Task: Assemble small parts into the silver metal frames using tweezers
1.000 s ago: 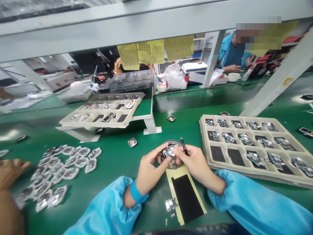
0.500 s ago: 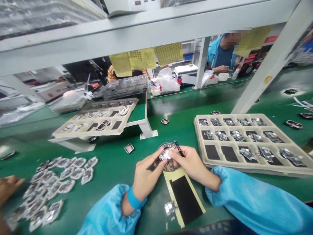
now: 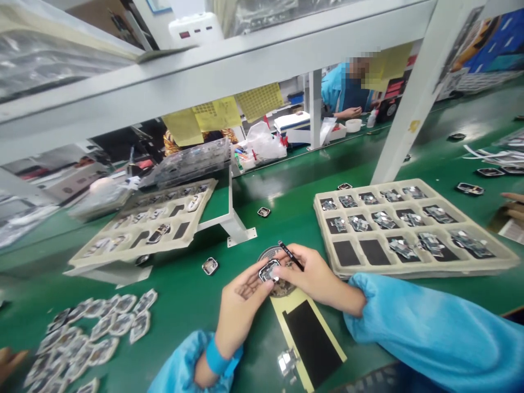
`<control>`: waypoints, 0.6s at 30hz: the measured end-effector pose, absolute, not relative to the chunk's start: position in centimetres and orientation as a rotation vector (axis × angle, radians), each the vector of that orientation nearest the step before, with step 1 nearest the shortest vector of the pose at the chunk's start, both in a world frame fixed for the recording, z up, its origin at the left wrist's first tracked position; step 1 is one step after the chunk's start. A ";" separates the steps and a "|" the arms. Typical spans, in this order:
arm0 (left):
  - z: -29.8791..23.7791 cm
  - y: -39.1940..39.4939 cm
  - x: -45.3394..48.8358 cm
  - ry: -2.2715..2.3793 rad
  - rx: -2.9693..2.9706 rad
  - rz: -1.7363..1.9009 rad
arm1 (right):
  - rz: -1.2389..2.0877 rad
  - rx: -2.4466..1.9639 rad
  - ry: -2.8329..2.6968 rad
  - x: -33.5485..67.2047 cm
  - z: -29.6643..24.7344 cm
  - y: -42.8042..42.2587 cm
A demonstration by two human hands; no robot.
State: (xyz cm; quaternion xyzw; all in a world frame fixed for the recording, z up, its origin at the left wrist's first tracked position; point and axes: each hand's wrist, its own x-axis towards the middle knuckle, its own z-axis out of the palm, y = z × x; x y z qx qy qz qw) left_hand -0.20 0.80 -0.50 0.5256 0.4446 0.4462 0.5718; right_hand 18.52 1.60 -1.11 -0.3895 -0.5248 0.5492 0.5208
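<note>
My left hand holds a small smartwatch case by its edges, open side up, with silver parts and loose-looking inner pieces showing in it. My right hand grips black tweezers, slanting up between the fingers, while its thumb and fingertips press at the case's right side. Below both hands lies a round dish of tiny parts, partly covered by them. Toward me is a yellow sheet with a black pad. A small silver board rests at the sheet's left edge.
On the right, a cream tray carries circuit boards. Another tray of cases sits on a raised stand at left. Several bagged cases cover the left bench. A shelf post rises behind. Other people's hands show at both edges.
My view has swung rightward. The case in my left hand is turned so that its rim and inside show more, and less bright silver is seen on it. Another person's hand appears at right.
</note>
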 end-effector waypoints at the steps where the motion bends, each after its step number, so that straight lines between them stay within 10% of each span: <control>1: -0.5 0.8 -0.2 1.034 1.231 1.042 | 1.329 -0.927 -1.253 18.6 -1.1 1.6; 18: -0.6 0.4 0.1 1.004 1.215 1.075 | 1.339 -0.910 -1.295 18.1 -1.6 1.5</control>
